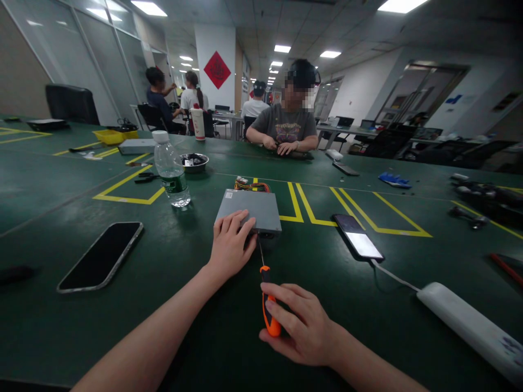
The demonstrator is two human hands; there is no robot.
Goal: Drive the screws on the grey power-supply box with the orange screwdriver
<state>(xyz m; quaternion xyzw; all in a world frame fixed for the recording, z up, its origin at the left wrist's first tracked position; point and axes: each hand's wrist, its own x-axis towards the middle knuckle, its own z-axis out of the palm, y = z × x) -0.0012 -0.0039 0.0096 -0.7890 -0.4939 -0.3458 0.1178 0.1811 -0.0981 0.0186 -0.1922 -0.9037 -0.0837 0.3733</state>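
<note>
A grey metal computer power supply [255,209] lies flat on the green table, its bundle of coloured cables [255,186] at the far side. My left hand [232,242] rests on its near left part, fingers spread over the top. With its fingers and thumb, my right hand [300,324] grips the orange and black handle of a screwdriver [269,307]. The thin shaft points away from me, and its tip meets the near face of the power supply, close to my left thumb. What exactly the tip touches is too small to make out.
A dark phone [100,258] lies at left, a water bottle [171,174] behind it. Beyond stands a metal bowl [195,163]. To the right, a lit phone [358,238] is cabled to a white power strip [466,324]. Across the table sits a person [288,122].
</note>
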